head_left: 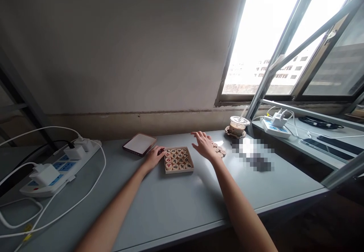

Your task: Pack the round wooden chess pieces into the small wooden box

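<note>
A shallow square box on the grey desk holds rows of round wooden xiangqi pieces, some with red and most with black characters. My left hand rests on the desk at the box's left side, its bent fingers against the upper left edge. Right of the box, my right hand hovers with fingers spread and nothing visible in it. Just beyond that hand, more xiangqi pieces sit in a group, partly hidden by it. The box lid, dark-rimmed and pale inside, lies behind my left hand.
A lidded drink cup with a straw stands at the back right. Blurred items lie in front of it. At left is a power strip with plugs and white cables. A metal frame post rises at right by the window.
</note>
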Action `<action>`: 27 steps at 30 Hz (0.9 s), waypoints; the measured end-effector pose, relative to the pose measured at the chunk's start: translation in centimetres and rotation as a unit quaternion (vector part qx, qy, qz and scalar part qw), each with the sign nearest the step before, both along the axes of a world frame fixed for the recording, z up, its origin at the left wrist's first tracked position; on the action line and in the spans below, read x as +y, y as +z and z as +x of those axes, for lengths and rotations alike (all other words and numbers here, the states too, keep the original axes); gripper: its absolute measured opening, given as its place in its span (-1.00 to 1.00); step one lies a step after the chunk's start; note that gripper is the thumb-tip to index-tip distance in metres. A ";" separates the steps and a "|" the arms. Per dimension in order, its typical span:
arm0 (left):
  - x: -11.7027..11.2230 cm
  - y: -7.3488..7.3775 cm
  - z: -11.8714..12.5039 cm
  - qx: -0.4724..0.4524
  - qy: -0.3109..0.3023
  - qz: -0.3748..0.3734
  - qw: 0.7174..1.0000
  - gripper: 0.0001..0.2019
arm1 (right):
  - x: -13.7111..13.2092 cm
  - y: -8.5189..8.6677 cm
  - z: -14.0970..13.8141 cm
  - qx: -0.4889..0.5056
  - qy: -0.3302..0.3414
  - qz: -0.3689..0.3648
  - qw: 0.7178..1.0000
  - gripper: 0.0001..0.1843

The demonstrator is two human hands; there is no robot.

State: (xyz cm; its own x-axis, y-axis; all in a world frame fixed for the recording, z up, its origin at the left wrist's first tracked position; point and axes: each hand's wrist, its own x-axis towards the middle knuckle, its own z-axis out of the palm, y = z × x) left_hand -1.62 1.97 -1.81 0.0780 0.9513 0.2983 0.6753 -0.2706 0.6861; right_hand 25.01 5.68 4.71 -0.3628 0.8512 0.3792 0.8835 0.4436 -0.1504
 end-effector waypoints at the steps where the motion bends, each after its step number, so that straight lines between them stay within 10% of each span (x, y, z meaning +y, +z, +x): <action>1: 0.0 0.0 0.0 0.001 0.002 0.000 1.000 -0.66 | -0.4 0.0 -1.1 0.021 0.053 0.005 0.998 -0.52; 7: -0.3 0.3 0.2 -0.012 0.006 0.012 1.000 -0.68 | -3.4 -1.3 -6.7 -0.017 0.236 -0.034 0.971 -0.66; 16: -0.1 0.3 0.3 -0.015 0.015 0.010 1.000 -0.66 | -2.8 -0.1 -5.5 0.020 0.188 -0.034 0.981 -0.77; 27: -0.5 0.9 0.5 0.067 0.069 0.027 0.995 -0.65 | -0.3 1.1 4.3 -0.006 -0.005 -0.132 0.991 -0.71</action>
State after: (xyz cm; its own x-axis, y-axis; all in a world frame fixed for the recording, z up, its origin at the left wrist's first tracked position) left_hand -1.16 1.44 -0.91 -0.0094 0.9386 0.3448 0.7928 -0.2032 0.5746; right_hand 29.26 5.34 5.79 -0.3572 0.9236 0.1391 0.8901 0.3817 -0.2489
